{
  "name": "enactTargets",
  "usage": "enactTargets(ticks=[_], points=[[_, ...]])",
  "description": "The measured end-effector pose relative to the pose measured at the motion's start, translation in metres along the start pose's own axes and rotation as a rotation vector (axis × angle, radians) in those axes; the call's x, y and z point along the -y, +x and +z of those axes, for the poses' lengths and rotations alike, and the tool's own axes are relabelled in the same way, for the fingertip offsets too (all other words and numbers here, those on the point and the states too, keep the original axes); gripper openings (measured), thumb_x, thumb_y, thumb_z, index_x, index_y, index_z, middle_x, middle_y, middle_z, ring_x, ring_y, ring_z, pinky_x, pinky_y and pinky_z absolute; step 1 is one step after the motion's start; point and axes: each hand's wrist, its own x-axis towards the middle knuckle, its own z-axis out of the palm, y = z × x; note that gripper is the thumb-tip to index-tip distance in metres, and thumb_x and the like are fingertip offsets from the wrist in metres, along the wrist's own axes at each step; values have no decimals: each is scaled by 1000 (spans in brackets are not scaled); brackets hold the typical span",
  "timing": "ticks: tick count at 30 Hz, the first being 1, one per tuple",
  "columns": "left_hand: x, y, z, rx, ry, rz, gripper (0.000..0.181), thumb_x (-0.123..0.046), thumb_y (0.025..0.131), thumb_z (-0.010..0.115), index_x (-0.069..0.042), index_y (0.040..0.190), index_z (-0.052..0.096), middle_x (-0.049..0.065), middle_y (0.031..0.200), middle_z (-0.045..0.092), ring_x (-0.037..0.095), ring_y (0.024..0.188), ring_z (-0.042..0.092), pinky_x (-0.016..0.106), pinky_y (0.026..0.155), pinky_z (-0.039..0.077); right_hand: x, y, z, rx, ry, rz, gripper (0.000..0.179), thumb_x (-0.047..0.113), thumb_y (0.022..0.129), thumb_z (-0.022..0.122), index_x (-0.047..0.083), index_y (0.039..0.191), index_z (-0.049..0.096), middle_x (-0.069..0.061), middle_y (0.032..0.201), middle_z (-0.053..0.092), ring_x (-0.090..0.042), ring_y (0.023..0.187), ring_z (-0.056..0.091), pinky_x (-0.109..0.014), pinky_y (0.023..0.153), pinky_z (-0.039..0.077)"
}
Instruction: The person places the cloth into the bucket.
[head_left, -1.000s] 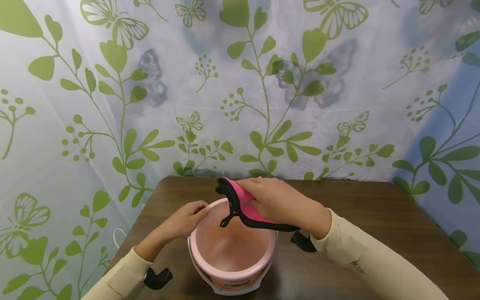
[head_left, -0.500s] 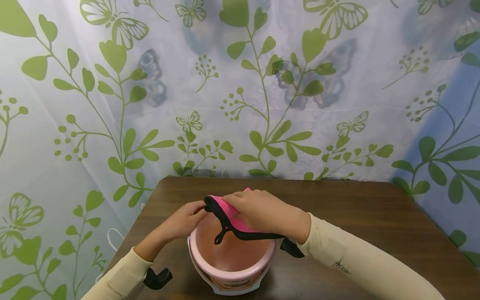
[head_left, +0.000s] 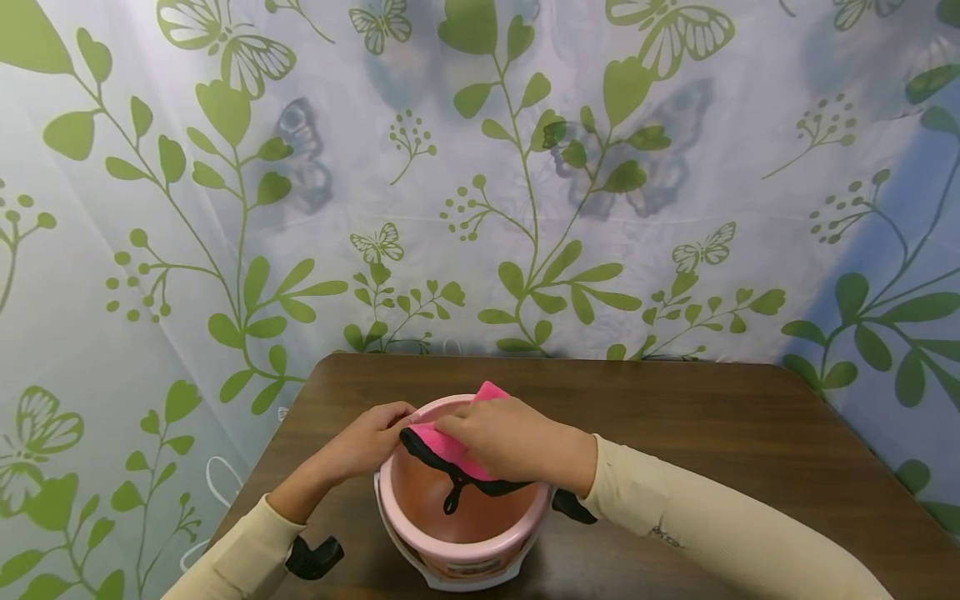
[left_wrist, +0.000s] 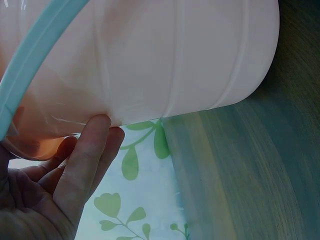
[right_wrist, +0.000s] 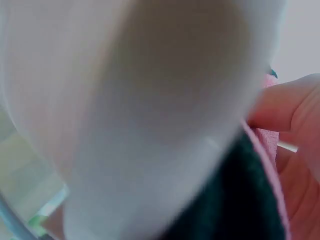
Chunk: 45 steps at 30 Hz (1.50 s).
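Observation:
A pink bucket (head_left: pixel 468 550) stands upright on the table, its mouth facing up. My left hand (head_left: pixel 371 442) holds the far-left rim, thumb on top. In the left wrist view, this hand's fingers (left_wrist: pixel 85 160) lie against the bucket's outer wall (left_wrist: pixel 145 60). A pink cleaning cloth (head_left: pixel 442 446) with black edging and a hanging loop is gripped in my right hand (head_left: pixel 517 442), over the far part of the bucket's mouth. Seen from the right wrist, the cloth's dark side (right_wrist: pixel 245 195) lies near the blurred bucket wall (right_wrist: pixel 150 125).
The bucket's white carrying handle (head_left: pixel 435 582) hangs down at the front. Under it is a brown wooden table (head_left: pixel 697 467), with a leaf-and-butterfly curtain (head_left: pixel 465 108) behind. A white cable (head_left: pixel 217 475) hangs beyond the table's left edge.
My right hand has moved left and down with the cloth, from above the bucket's far-right rim to lower over its mouth. The left hand and bucket have stayed in place.

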Motion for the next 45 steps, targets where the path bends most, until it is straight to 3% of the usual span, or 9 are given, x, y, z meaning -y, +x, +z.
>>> enactTargets(ticks=[7, 13, 20, 25, 32, 45], points=[[1, 1, -1, -4, 40, 9, 23, -32, 93, 44, -15, 98, 58, 0, 85, 56, 16, 77, 53, 31, 66, 44, 5, 5, 6, 28, -93, -48, 31, 17, 72, 72, 19, 99, 56, 9, 72, 54, -6, 58, 47, -20, 54, 39], [5, 2, -1, -8, 62, 28, 25, -34, 92, 44, -14, 99, 59, -1, 86, 57, 16, 77, 53, 31, 67, 45, 11, 8, 11, 87, -65, -63, 30, 16, 76, 69, 21, 103, 58, 11, 81, 57, -5, 64, 53, -22, 59, 45], [6, 2, 0, 3, 27, 0, 25, -35, 92, 44, -16, 99, 59, 0, 87, 58, 17, 76, 54, 32, 66, 46, 12, 10, 16, 136, -3, -65, 34, 16, 77, 68, 25, 108, 58, 12, 88, 59, -5, 71, 55, -22, 64, 46], [5, 2, 0, 12, 13, 12, 25, -34, 93, 44, -15, 100, 58, 0, 86, 58, 17, 75, 55, 32, 65, 46, 13, 8, 16, 120, 0, -83, 35, 20, 77, 68, 25, 110, 57, 12, 93, 59, -5, 77, 55, -21, 66, 46], [5, 1, 0, 14, 7, 33, 24, -31, 93, 44, -13, 99, 58, 1, 85, 58, 16, 73, 55, 31, 62, 47, 12, 7, 14, 47, -39, -121, 26, 19, 77, 66, 21, 102, 58, 11, 82, 57, -9, 75, 54, -23, 61, 44], [7, 1, 1, 4, 13, 42, 27, -33, 93, 44, -11, 99, 59, 2, 86, 58, 16, 74, 55, 31, 63, 47, 8, 0, 13, 34, 15, -114, 29, 29, 76, 69, 20, 102, 58, 14, 84, 56, -9, 82, 55, -25, 79, 41]])
